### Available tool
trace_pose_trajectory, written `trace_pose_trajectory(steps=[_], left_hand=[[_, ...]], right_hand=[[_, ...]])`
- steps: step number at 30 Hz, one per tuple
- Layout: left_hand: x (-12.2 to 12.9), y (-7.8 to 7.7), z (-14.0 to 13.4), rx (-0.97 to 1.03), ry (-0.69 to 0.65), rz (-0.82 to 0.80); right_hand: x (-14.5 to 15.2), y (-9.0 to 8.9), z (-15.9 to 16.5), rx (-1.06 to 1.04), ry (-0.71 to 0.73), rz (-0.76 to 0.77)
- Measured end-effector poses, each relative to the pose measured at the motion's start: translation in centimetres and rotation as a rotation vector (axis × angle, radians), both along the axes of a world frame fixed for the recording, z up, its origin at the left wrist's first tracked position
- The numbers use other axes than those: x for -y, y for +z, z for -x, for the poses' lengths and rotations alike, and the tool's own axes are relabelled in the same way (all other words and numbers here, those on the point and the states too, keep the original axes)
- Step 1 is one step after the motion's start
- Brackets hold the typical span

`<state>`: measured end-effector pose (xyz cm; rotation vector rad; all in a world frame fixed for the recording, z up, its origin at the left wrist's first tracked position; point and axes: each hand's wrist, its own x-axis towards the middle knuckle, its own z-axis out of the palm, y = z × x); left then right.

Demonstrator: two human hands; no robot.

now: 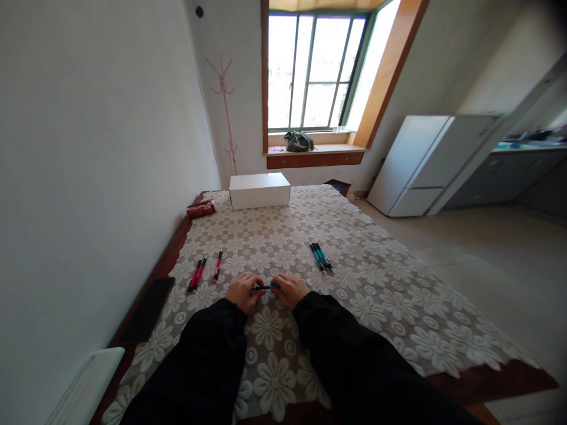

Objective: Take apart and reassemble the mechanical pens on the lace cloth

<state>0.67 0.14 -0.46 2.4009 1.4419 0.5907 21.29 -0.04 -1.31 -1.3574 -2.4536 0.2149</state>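
Between my two hands lies a black and blue pen (267, 287), held sideways just over the flowered tablecloth (270, 383). My left hand (244, 290) pinches its black end, and my right hand (289, 289) has its fingers closed on the blue end. Both ends are partly hidden by the fingers. To the left are several red and black pens: a pair (197, 274) lying close together and a single one (218, 265) apart from them. Off to the right, several teal and black pens (321, 256) lie side by side.
A white box (260, 192) stands at the far end of the table, with a dark red packet (201, 209) to its left. A black flat object (148, 310) lies on the left edge by the wall. Beyond the table stands a white fridge (420, 165).
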Motion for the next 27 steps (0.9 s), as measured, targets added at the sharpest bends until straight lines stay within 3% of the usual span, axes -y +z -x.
trace_pose_trajectory(steps=[8, 19, 27], left_hand=[[-0.2, -0.6, 0.2, -0.009, -0.029, -0.041], [-0.1, 0.0, 0.5, -0.031, 0.127, -0.062], [-0.6, -0.1, 1.1, -0.004, 0.145, -0.047]], right_hand=[[-0.1, -0.1, 0.0, -0.020, 0.002, -0.035], [-0.7, -0.3, -0.9, 0.014, -0.076, -0.001], [-1.7, -0.5, -2.7, 0.015, -0.122, 0.026]])
